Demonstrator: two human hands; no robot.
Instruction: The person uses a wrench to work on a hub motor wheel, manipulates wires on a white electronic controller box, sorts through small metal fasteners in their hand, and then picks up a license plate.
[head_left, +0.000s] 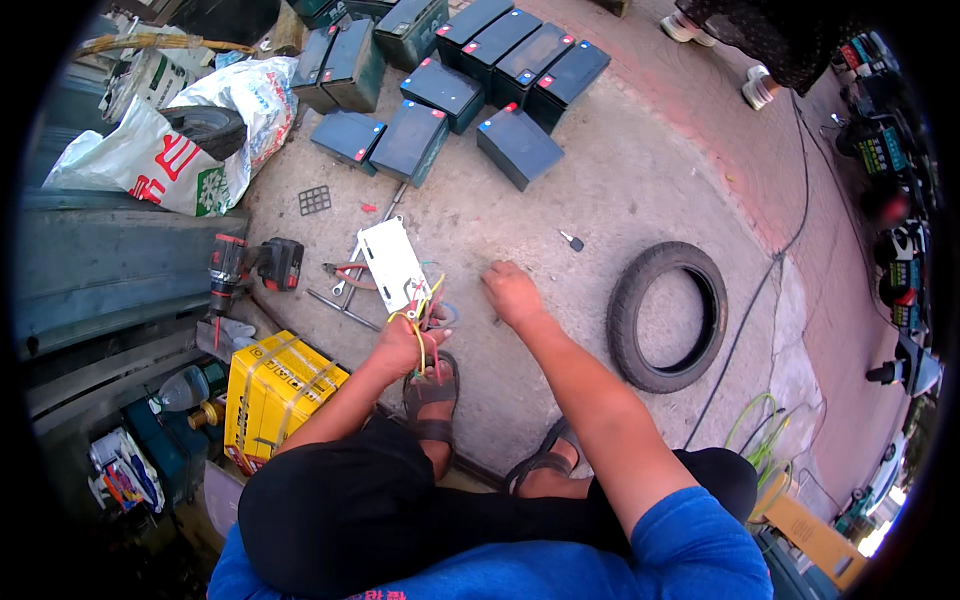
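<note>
Your left hand (402, 345) is closed around yellow wires (419, 325). Your right hand (512, 292), off to its right: fingers curled, can't tell if holding anything. White box (393, 262) just beyond your left hand, the nearer one; long axis points away, angled slightly left. Batteries (520, 147) well beyond both.

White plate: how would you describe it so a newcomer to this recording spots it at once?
Start from the dark batteries at the top, then come down to the left hand. Just beyond it is the white plate, beside the pliers. Its broad, pale rectangular face, with yellow wires near its lower end, sets it apart from the red-handled pliers.
</note>
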